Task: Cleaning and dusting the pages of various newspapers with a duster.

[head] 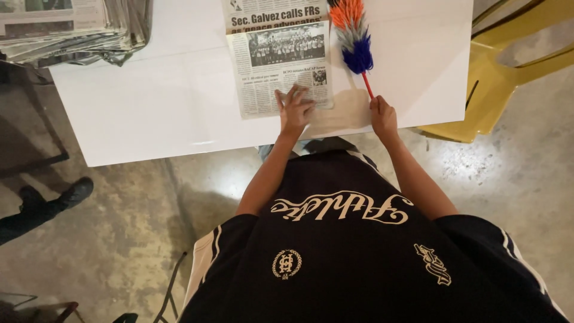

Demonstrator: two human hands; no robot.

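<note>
Left hand [295, 109], fingers spread, presses folded black-and-white newspaper [278, 60] flat on white table [149, 107]. Right hand [382, 116] grips red handle of orange-grey-blue feather duster [353, 36]; dusting step, next sweep needs paper pinned.

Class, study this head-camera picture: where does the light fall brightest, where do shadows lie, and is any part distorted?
Head view: the white table is brightly lit, almost washed out; the right hand and feather duster cast a soft shadow on it beside the newspaper under the left hand; a bright patch shines on the floor; the wide lens bends the table's edges.
</note>
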